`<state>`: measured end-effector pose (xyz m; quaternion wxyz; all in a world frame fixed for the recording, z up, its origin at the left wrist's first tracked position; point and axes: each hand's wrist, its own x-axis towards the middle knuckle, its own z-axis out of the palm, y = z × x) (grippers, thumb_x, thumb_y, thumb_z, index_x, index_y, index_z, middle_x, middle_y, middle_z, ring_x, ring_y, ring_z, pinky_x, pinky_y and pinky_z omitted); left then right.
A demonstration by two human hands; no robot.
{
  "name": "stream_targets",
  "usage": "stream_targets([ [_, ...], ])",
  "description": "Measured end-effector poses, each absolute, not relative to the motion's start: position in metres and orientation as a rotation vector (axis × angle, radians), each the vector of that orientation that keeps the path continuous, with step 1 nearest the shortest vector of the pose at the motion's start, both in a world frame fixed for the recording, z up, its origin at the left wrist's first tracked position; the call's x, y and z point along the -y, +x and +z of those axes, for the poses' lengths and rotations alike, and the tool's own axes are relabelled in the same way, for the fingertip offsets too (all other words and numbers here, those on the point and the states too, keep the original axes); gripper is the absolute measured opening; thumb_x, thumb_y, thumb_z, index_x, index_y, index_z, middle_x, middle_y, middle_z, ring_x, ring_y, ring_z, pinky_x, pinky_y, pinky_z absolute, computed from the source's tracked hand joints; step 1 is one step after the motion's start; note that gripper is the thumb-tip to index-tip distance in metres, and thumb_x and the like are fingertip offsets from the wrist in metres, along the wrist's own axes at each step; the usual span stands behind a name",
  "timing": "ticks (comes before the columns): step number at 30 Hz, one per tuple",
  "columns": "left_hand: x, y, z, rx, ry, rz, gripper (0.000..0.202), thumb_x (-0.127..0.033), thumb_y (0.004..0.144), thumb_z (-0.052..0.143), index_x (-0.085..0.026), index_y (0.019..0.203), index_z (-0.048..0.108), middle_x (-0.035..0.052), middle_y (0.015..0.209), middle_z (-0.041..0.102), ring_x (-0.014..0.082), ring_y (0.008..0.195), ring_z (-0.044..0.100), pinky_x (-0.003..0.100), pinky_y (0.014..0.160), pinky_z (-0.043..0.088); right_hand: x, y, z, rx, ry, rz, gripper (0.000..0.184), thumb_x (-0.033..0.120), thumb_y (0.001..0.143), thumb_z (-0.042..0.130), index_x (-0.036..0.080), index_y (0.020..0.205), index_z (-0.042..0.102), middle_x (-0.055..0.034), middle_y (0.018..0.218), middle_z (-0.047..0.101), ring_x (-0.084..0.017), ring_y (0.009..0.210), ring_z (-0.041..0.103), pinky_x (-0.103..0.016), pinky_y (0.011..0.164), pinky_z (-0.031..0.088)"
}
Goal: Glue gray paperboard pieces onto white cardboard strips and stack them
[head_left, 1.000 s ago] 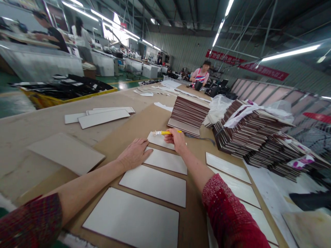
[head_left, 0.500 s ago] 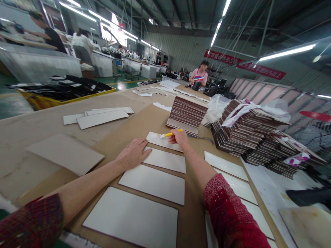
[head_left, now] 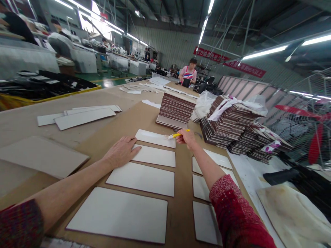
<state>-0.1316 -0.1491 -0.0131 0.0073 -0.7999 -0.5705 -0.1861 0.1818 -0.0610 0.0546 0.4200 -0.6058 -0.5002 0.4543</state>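
Note:
My left hand [head_left: 120, 151] lies flat with fingers spread, pressing the left edge of a white card [head_left: 154, 155] on the brown sheet [head_left: 182, 179]. My right hand [head_left: 186, 137] is closed round a yellow-handled brush [head_left: 178, 135], whose bristles touch the right end of the farthest white card [head_left: 154, 138]. Several more white cards lie in two columns on the sheet, nearer me and to the right.
A neat stack of brown-edged boards [head_left: 176, 110] stands just beyond the cards, with a larger sprawling stack [head_left: 232, 125] and plastic wrap to its right. Grey boards [head_left: 41, 156] lie at left. A person in a pink top [head_left: 188, 74] works at the table's far end.
My right hand has drawn the brush to the right along the farthest card, to its right end. The left hand stays flat on the second card. The view has shifted rightward.

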Motion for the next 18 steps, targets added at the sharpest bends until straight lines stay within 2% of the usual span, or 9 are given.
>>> stream_targets([
  [9, 0.148, -0.133, -0.015, 1.771, -2.497, -0.583, 0.058, -0.052, 0.1, 0.035, -0.01, 0.129, 0.062, 0.0181, 0.133, 0.059, 0.0338, 0.124, 0.052, 0.049, 0.111, 0.04, 0.076, 0.214, 0.061, 1.183, -1.492, 1.059, 0.009, 0.015, 0.079, 0.06, 0.012, 0.073, 0.066, -0.002, 0.05, 0.066, -0.013, 0.037, 0.059, -0.018, 0.033, 0.046],
  [13, 0.148, -0.133, -0.015, 1.774, -2.491, -0.616, 0.053, -0.051, 0.099, 0.037, -0.013, 0.127, 0.062, 0.0164, 0.132, 0.059, 0.032, 0.124, 0.053, 0.047, 0.113, 0.039, 0.082, 0.204, 0.07, 1.134, -1.41, 1.037, 0.011, 0.019, 0.082, 0.057, 0.014, 0.08, 0.067, -0.0008, 0.053, 0.067, -0.012, 0.039, 0.06, -0.017, 0.035, 0.046],
  [18, 0.151, -0.132, -0.011, 1.819, -2.458, -0.646, 0.051, -0.048, 0.1, 0.037, -0.012, 0.126, 0.061, 0.0172, 0.129, 0.058, 0.032, 0.122, 0.053, 0.047, 0.11, 0.042, 0.091, 0.152, 0.073, 1.136, -1.248, 1.189, 0.016, 0.024, 0.086, 0.054, 0.015, 0.089, 0.067, -0.0005, 0.062, 0.071, -0.012, 0.047, 0.064, -0.018, 0.043, 0.052],
])
